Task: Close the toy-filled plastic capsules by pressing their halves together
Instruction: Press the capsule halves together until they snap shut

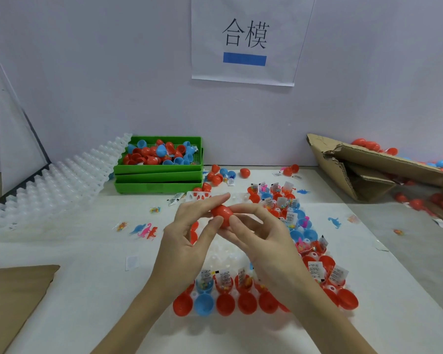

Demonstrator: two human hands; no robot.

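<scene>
Both hands hold one red capsule [222, 212] above the middle of the table. My left hand [189, 233] pinches its left end between thumb and fingers. My right hand [261, 233] grips its right end, thumb underneath. Whether the halves are fully joined I cannot tell. Below the hands lies a clear holder tray [223, 254] with open red and blue capsule halves; several near ones [225, 279] hold small toys and paper slips, and empty red and blue halves [203, 305] stand in the front row.
A green bin stack [159, 175] full of red and blue halves stands at the back left, beside a leaning stack of clear trays [62, 182]. A torn cardboard box [374, 169] with capsules is at the right. Toy dinosaurs [146, 231] and cardboard [13, 297] lie left.
</scene>
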